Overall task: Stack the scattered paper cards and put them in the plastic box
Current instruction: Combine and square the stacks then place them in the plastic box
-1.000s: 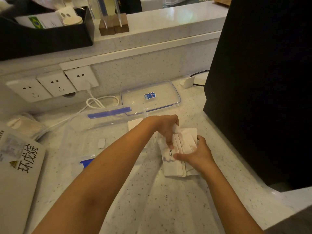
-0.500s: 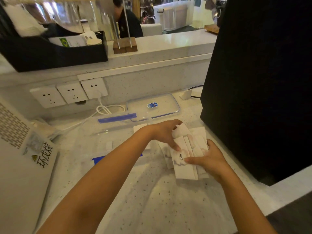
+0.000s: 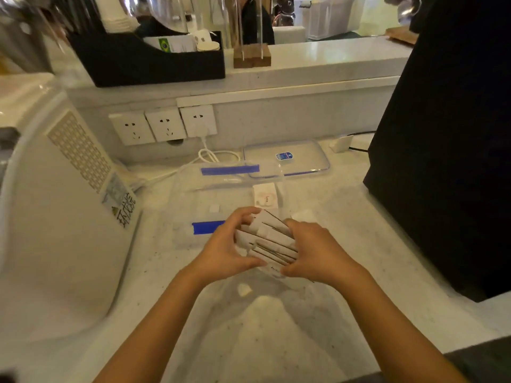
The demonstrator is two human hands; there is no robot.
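A loose bundle of white paper cards (image 3: 269, 241) is held on edge just above the counter, fanned and uneven. My left hand (image 3: 226, 248) grips its left side and my right hand (image 3: 312, 251) grips its right side. One card marked "love" (image 3: 265, 199) lies flat just behind them, and a further white card (image 3: 304, 215) peeks out past my right hand. The clear plastic box (image 3: 221, 183) with blue clips stands open behind my hands, and its clear lid (image 3: 287, 158) lies flat beyond it. A small white scrap (image 3: 244, 290) lies below the bundle.
A large white appliance (image 3: 55, 217) fills the left side. A black box-like object (image 3: 448, 134) stands close on the right. Wall sockets (image 3: 163, 124) and a white cable (image 3: 213, 156) sit at the back, under a raised ledge with a black organiser (image 3: 149, 64).
The cards were lying flat on the counter under my fingers; now both hands have lifted them on edge and squeezed them together. The camera view has tilted upward.
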